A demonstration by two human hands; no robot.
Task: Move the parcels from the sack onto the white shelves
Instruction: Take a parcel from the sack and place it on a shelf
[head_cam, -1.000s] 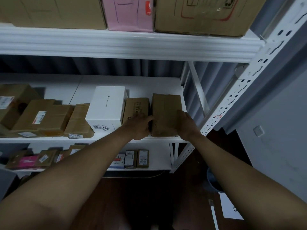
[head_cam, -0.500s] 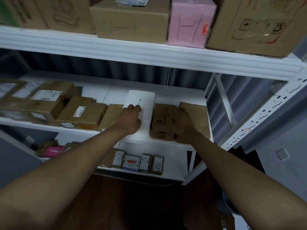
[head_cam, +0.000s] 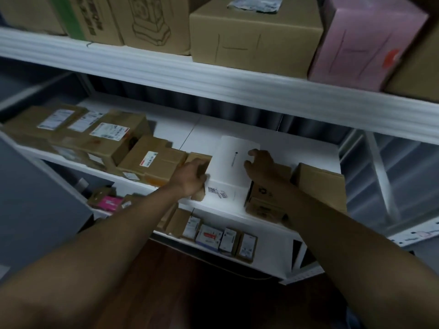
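A white box [head_cam: 228, 167] lies on the middle white shelf [head_cam: 206, 129], between brown parcels. My left hand [head_cam: 190, 176] grips its left side, wedged against a small brown parcel [head_cam: 199, 157]. My right hand [head_cam: 263, 165] holds the box's right top edge with curled fingers. Just right of the white box sits a small brown parcel with a recycling mark [head_cam: 263, 203], and beyond it a larger brown parcel [head_cam: 320, 184]. The sack is out of view.
Several labelled brown parcels [head_cam: 114, 136] fill the shelf's left part. The top shelf carries big cartons [head_cam: 254, 36] and a pink box [head_cam: 365, 43]. Small boxes [head_cam: 218, 236] line the lower shelf. A white diagonal brace [head_cam: 380, 172] stands at the right end.
Both hands left the two brown parcels at the shelf's right end and moved left onto the white box. The view swung left and upward.
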